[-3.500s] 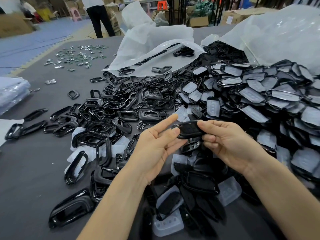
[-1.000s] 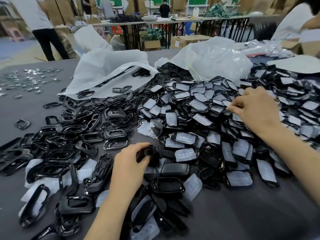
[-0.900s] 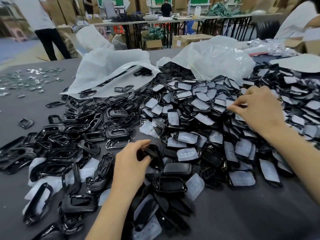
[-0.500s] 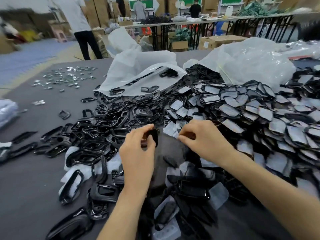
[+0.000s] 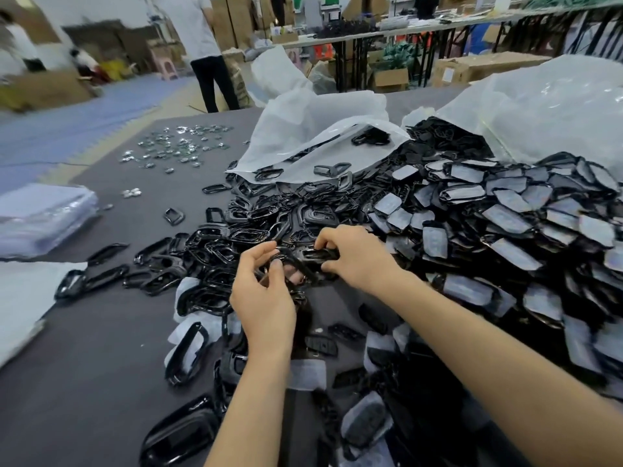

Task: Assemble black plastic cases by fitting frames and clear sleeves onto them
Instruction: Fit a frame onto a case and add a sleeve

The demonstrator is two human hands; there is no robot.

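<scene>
Grey surface (image 5: 84,348) buried in black parts. Centre of view, I see left hand (image 5: 266,294) grip curled round a frame (image 5: 301,266), right hand (image 5: 357,261) grip pinching a black case (image 5: 320,255). Looks light, stiff, glossy-slick; I'd hold by the edges.

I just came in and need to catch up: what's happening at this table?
A person is assembling black cases over a grey table. Their left hand holds a black frame while the right hand pinches a black case against it. Beyond the hands loose frames lie heaped; sleeved pieces are piled to the right.
</scene>
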